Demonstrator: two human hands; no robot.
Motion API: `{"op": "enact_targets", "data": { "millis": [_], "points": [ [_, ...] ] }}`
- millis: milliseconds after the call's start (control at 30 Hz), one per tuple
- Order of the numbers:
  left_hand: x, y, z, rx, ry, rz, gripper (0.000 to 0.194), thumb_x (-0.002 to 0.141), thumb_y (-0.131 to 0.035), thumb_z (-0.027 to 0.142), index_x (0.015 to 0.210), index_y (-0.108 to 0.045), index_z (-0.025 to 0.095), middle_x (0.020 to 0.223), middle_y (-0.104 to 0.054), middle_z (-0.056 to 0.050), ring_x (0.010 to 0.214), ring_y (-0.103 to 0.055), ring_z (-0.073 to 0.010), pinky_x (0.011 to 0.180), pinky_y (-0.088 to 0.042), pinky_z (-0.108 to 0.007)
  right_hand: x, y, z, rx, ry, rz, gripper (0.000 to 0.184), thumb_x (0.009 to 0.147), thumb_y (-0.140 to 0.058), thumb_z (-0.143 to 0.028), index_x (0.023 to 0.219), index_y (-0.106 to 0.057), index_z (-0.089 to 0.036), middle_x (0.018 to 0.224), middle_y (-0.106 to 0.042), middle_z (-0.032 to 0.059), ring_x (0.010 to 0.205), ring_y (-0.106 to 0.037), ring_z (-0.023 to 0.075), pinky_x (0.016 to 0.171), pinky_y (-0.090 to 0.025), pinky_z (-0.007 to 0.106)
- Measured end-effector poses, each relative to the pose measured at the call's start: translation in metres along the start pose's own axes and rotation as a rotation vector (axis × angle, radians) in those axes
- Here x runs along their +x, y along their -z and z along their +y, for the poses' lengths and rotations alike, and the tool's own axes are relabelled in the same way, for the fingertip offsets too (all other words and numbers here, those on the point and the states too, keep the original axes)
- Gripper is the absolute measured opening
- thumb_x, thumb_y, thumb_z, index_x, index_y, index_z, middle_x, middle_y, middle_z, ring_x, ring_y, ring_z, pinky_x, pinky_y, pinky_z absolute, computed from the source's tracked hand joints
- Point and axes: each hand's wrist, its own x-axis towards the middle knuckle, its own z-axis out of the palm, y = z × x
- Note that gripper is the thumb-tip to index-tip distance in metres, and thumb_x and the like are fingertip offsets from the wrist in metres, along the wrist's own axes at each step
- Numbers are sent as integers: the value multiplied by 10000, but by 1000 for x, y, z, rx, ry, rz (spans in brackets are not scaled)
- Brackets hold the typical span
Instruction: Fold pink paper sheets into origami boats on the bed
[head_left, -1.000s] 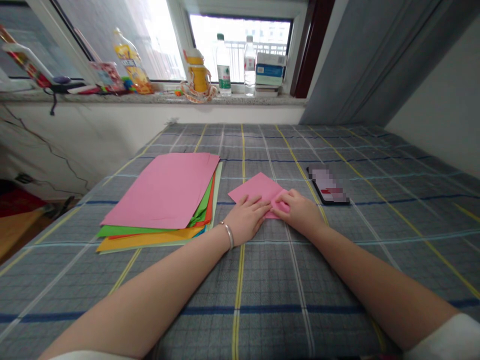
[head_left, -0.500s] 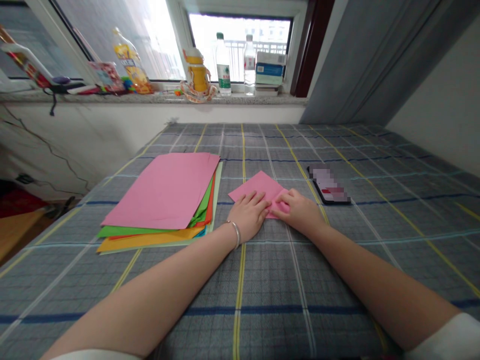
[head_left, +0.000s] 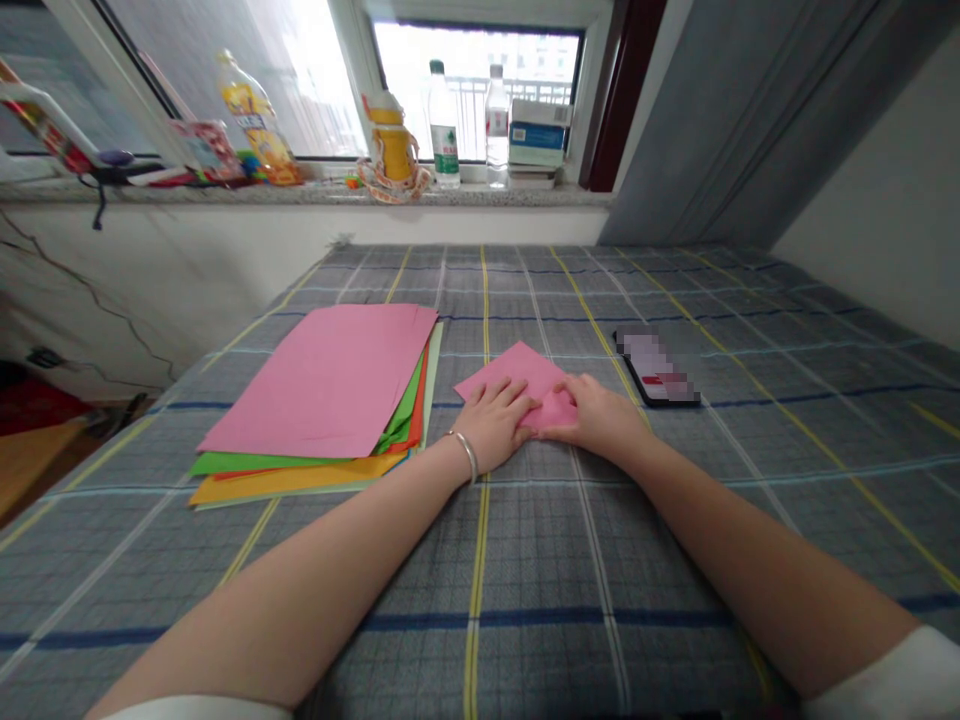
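Observation:
A pink sheet of folded paper (head_left: 521, 362) lies on the checked cloth in front of me, one corner pointing away. My left hand (head_left: 495, 415) rests flat on its left and near part, fingers stretched out and slightly spread. A silver bangle circles that wrist. At the right side of the paper, my right hand (head_left: 592, 412) has its thumb and forefinger curled in on the folded part. The thumb lies along the near edge, close to the left fingertips. Both hands cover part of the paper, so its full outline is hidden.
A stack of coloured paper (head_left: 322, 375), pink on top, lies to the left. A phone (head_left: 656, 368) lies to the right on the checked cloth (head_left: 540, 560). Bottles (head_left: 444, 130), a yellow flask (head_left: 391, 150) and boxes (head_left: 538, 135) stand on the windowsill.
My right thumb and forefinger have shifted slightly at the paper's right part, the thumb now straighter along the near edge. My left hand stays on the paper almost unmoved.

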Motion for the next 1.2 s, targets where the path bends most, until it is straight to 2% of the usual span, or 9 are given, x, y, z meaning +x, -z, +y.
{"op": "enact_targets", "data": {
  "millis": [167,333,600,833,1067,1200],
  "points": [
    [0,6,-4,-49,52,-77,566,910,-519,435,1435,-363,295,1550,-269,-89,1424,-219,-335,1114,-204,-603,2,1,9,82,-24,-16,777,587,-721,-646,1184,-473,-215,1122,-628,104,1002,-621,294,781,-462,382],
    [-3,11,-8,-63,107,-80,657,882,-566,397,1471,-291,303,1547,-273,-98,1423,-198,-364,1103,-196,-630,0,10,15,24,-90,-78,761,576,-715,-648,1134,-454,-201,1060,-650,104,925,-643,289,719,-451,366],
    [-7,16,-17,-65,153,-118,680,853,-593,407,1464,-310,318,1553,-254,-100,1424,-174,-392,1100,-173,-647,-4,21,32,-63,-205,-213,579,601,-670,-678,939,-494,-241,914,-683,55,800,-644,251,538,-338,297],
    [-11,23,-18,-67,190,-159,662,841,-594,407,1449,-342,328,1557,-251,-81,1425,-180,-387,1108,-164,-640,-5,28,43,-84,-275,-299,515,612,-676,-654,865,-511,-237,870,-680,54,777,-631,243,531,-335,297],
    [-11,29,-18,-112,217,-203,669,832,-590,407,1447,-338,332,1570,-216,-71,1439,-139,-368,1125,-136,-621,-3,25,64,-34,-256,-356,470,609,-692,-635,777,-530,-228,795,-664,45,712,-608,220,546,-350,295],
    [-12,31,-20,-136,208,-217,675,824,-591,385,1445,-335,329,1573,-202,-75,1443,-122,-365,1124,-128,-624,-4,24,73,15,-247,-387,397,627,-719,-547,747,-525,-223,743,-650,22,675,-592,193,531,-334,277]
  ]
}}
